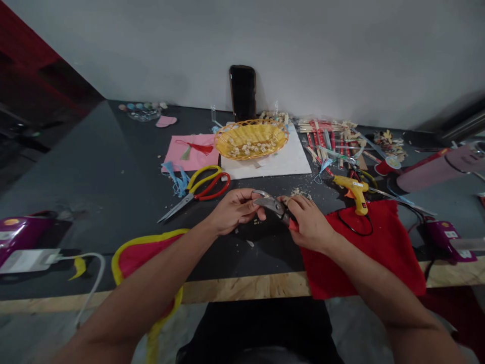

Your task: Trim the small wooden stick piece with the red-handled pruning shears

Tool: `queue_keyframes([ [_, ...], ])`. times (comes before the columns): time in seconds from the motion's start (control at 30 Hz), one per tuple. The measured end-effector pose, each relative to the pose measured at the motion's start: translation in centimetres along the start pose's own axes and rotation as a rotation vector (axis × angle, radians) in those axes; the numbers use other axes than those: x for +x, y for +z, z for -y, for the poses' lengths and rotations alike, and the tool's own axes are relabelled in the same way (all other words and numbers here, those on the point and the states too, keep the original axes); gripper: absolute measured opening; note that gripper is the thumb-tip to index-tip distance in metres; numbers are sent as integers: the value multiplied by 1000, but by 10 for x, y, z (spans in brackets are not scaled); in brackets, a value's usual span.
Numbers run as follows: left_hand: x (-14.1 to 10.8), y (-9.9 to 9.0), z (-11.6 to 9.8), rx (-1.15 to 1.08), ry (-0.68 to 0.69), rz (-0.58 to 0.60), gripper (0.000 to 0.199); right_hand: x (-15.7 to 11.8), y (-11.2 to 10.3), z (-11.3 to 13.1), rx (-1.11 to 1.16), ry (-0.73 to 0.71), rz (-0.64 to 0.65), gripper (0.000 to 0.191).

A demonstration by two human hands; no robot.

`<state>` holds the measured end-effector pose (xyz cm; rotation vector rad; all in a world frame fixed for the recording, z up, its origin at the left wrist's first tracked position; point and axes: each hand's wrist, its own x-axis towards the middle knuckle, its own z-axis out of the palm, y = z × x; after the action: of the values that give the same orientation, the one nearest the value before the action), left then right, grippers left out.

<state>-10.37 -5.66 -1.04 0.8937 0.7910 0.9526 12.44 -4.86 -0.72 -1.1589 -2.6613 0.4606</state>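
My right hand (308, 222) is wrapped round the handles of a pair of metal pliers (273, 205), whose jaws point left. At the jaws, my left hand (237, 210) has its thumb and fingers pinched together; what they hold is too small to make out. Both hands are above the dark table near its front edge. Behind them a yellow woven basket (250, 140) with small pale pieces in it sits on a white board (291, 163). Scissors (200, 192) with yellow and red handles lie left of the board.
A yellow glue gun (354, 191) and a red cloth (371, 253) lie at the right, near a pink bottle (435, 172). A phone (243, 93) leans against the wall. Pink paper (174, 151) with tassels lies back left; a white charger (30, 260) is at the left edge.
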Motion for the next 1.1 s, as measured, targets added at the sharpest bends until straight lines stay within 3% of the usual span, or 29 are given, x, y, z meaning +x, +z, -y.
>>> queue_keyframes([
  [0.13, 3, 2, 2, 23, 34, -57, 36, 1, 1, 4, -20, 70, -8, 56],
  [0.4, 3, 5, 3, 163, 158, -163, 30, 2, 5, 2, -52, 77, -27, 67],
  [0.8, -1, -2, -2, -26, -93, 15, 38, -1, -2, -2, -30, -37, 22, 75],
  [1.1, -1, 0, -3, -29, -109, 9, 38, -2, -3, 5, -16, 24, 20, 63],
])
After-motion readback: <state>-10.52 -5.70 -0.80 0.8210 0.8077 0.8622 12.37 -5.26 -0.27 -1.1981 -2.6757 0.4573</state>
